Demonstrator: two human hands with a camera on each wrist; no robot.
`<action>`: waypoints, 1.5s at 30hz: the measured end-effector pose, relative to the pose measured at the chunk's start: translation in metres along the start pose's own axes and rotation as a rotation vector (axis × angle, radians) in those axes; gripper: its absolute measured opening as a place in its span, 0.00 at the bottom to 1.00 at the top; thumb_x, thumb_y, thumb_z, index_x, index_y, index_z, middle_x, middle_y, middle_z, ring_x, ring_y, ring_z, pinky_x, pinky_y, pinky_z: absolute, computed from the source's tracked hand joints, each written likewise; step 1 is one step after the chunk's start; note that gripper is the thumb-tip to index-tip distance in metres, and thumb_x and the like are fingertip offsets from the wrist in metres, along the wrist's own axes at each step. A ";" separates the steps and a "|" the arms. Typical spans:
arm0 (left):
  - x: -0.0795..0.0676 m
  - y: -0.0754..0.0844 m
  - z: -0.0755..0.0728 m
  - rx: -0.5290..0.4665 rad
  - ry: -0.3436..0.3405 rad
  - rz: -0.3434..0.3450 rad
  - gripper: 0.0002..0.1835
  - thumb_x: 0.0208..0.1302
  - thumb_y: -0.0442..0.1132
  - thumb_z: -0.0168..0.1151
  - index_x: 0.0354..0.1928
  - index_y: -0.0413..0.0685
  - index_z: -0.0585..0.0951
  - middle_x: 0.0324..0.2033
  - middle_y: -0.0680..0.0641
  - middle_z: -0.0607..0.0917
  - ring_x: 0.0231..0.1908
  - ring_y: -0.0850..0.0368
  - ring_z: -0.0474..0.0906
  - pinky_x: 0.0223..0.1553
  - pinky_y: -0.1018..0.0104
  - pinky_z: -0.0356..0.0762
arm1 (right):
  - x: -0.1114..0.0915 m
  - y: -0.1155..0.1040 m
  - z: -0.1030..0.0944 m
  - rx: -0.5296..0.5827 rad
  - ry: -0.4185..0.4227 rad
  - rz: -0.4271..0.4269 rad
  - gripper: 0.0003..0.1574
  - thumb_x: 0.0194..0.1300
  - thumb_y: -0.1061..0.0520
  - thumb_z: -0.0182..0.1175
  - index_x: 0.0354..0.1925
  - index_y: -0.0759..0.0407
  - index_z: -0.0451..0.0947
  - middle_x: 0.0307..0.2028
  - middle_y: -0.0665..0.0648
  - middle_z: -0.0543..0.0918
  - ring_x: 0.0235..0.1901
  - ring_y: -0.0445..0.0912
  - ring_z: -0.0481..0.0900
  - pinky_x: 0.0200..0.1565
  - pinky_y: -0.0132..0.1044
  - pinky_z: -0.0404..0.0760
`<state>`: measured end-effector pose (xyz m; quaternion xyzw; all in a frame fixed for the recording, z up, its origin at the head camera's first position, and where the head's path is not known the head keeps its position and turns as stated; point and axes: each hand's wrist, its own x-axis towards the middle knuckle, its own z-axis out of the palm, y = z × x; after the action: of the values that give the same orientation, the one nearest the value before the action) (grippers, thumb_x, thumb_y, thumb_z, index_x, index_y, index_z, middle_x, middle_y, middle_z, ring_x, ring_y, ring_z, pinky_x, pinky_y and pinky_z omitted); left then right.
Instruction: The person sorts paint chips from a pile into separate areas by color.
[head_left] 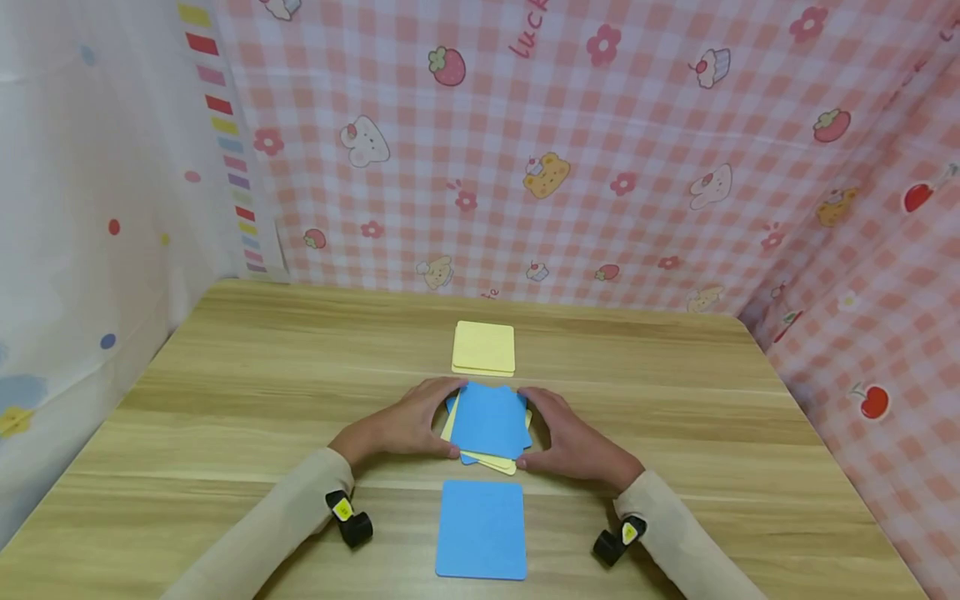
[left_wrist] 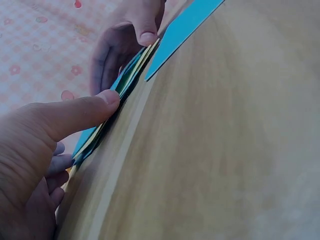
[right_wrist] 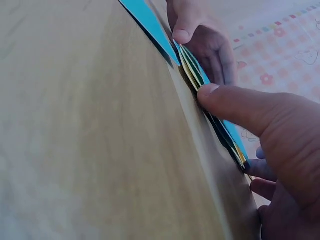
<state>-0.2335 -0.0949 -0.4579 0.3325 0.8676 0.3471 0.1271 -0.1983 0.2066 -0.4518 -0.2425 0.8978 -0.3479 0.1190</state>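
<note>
A loose stack of blue and yellow square cards (head_left: pixel 489 419) lies in the middle of the table, its cards turned at different angles, a blue one on top. My left hand (head_left: pixel 414 421) grips its left side, thumb at the near corner and fingers at the far one. From the other side, my right hand (head_left: pixel 576 437) holds the stack in the same way. Both wrist views show the thumbs against the near edge of the cards (left_wrist: pixel 131 75), where thin gaps part some layers. Parts of the stack's sides are hidden behind the hands.
Beyond the stack lies a small pile of yellow cards (head_left: pixel 483 347), slightly offset. Nearer to me is a blue card (head_left: pixel 482 530), flat on the wooden table (head_left: pixel 300 358). Patterned cloth (head_left: pixel 495 125) hangs behind the table and at its sides.
</note>
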 end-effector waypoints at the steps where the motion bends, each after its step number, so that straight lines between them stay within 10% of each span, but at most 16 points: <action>1: 0.000 0.000 0.000 -0.003 0.000 0.000 0.56 0.53 0.54 0.78 0.78 0.45 0.57 0.75 0.41 0.61 0.75 0.41 0.52 0.73 0.40 0.54 | 0.000 0.000 0.000 0.004 0.000 0.001 0.63 0.56 0.44 0.76 0.79 0.55 0.52 0.75 0.58 0.58 0.74 0.53 0.56 0.72 0.55 0.59; 16: -0.004 0.017 -0.017 -0.200 0.024 -0.058 0.54 0.56 0.49 0.78 0.79 0.50 0.56 0.77 0.44 0.57 0.77 0.45 0.49 0.74 0.41 0.52 | -0.001 -0.010 -0.018 0.097 0.057 -0.015 0.60 0.58 0.41 0.75 0.79 0.48 0.54 0.76 0.52 0.59 0.76 0.55 0.54 0.71 0.64 0.58; 45: -0.041 0.048 -0.016 -0.190 0.099 -0.033 0.55 0.54 0.51 0.79 0.79 0.54 0.57 0.77 0.48 0.60 0.76 0.47 0.53 0.72 0.39 0.57 | -0.028 -0.036 -0.021 0.062 0.077 -0.156 0.61 0.57 0.49 0.77 0.79 0.49 0.53 0.77 0.51 0.58 0.76 0.56 0.55 0.68 0.67 0.62</action>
<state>-0.1864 -0.1049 -0.4141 0.2872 0.8413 0.4416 0.1208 -0.1701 0.2098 -0.4113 -0.2941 0.8689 -0.3929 0.0646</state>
